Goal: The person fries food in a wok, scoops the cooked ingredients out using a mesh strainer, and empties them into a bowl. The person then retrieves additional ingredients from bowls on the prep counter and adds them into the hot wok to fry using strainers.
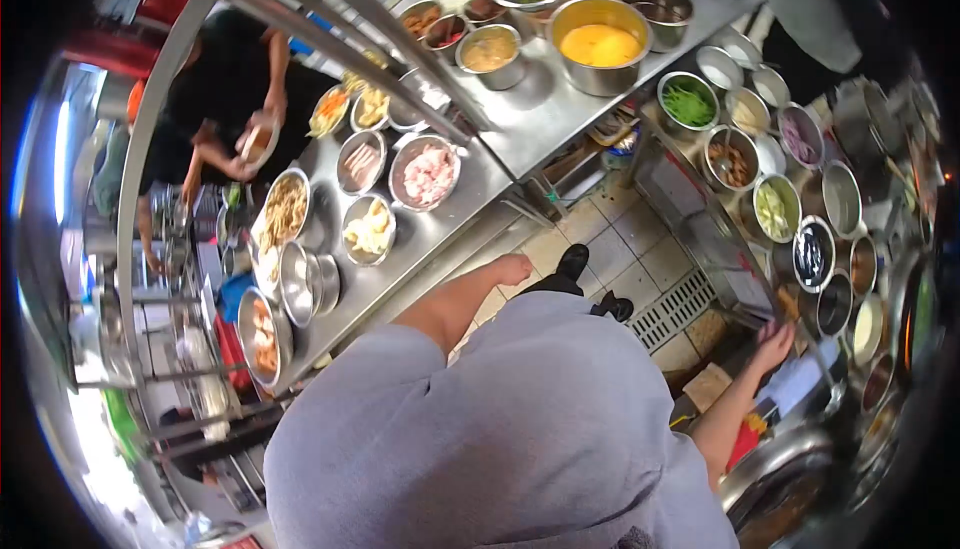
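Observation:
My left hand [513, 269] hangs over the tiled floor beside the steel counter, its fingers curled in with nothing seen in them. On that counter nearby are a bowl of pale pink raw meat [425, 173] and a bowl of pale yellow chunks [369, 229]. At the right, my right hand [773, 346] is by the edge of the other counter, fingers apart and holding nothing that I can see. A pale blue cloth [803, 377] is close to it. Above that hand stand bowls of black sauce [814, 252] and chopped pale green vegetable [774, 209].
A pot of yellow liquid [602, 41] stands on the far steel counter [525, 127]. Metal posts [350, 34] rise at the left. Another person [215, 99] holds a container beyond them. A floor drain grate [675, 310] and a large wok [785, 474] are on the right.

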### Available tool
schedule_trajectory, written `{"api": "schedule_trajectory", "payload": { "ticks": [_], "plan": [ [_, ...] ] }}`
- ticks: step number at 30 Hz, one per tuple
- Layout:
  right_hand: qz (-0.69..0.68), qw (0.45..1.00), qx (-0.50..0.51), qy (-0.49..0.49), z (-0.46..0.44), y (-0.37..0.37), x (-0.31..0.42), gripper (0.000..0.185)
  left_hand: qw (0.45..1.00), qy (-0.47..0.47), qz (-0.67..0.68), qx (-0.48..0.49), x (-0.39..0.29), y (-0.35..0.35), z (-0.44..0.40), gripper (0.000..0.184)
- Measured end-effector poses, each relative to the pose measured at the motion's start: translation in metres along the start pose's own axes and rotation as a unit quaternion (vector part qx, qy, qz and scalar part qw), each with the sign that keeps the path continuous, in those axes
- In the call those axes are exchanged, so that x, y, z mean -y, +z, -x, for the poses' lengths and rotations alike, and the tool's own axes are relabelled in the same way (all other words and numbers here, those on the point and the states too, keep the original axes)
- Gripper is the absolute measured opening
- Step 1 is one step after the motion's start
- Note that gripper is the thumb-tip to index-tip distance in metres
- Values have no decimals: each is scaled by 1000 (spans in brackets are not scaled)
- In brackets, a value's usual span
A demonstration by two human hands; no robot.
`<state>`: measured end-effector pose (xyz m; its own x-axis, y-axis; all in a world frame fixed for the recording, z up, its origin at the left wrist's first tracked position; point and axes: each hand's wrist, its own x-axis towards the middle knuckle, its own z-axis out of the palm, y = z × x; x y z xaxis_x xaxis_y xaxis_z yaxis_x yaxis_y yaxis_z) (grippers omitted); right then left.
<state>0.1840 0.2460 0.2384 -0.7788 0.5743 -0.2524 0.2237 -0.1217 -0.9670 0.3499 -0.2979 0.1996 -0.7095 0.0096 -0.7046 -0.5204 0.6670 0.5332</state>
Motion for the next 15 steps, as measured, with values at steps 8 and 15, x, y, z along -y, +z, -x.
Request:
{"api": "schedule_trajectory", "payload": {
  "ticks": [8, 15],
  "plan": [
    [158, 862, -9, 482, 95, -188, -230, 43, 999, -15, 12, -31, 112, 44, 88, 23],
    [131, 806, 11, 577, 109, -217, -243, 50, 949, -305, 72, 36, 33, -11, 166, 25]
  ]
}}
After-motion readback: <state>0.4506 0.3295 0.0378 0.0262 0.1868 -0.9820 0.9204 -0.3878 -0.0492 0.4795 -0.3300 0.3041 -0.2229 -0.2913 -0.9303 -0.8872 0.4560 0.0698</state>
